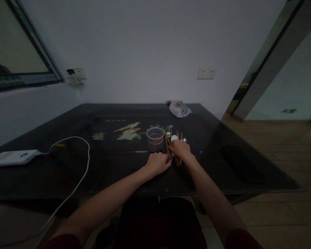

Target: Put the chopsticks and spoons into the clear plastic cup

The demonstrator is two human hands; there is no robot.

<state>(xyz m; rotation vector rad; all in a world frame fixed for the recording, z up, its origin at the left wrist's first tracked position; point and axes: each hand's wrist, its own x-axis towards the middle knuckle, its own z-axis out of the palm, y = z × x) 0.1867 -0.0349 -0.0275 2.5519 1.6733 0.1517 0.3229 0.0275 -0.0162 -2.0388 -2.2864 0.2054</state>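
Note:
A bundle of wooden chopsticks (167, 141) and metal spoons (168, 134) lies on the dark table, their bowls and tips pointing away from me. My right hand (180, 149) bends over the bundle from the right, its fingers closed on chopsticks near the middle. From the left, my left hand (157, 163) reaches the near ends, with curled fingers pinching at a chopstick; the exact grip is partly hidden. A white round spoon bowl (174, 138) shows just beyond my right hand. Upright beside the bundle, just beyond my left hand, stands a clear plastic cup (155, 140).
At the table's (119, 162) far edge sits a crumpled clear plastic bag (179, 109). A white power bank (14, 157) lies at the left, its white cable (88, 159) curving over the front edge. Wall sockets (206, 73) are behind the table.

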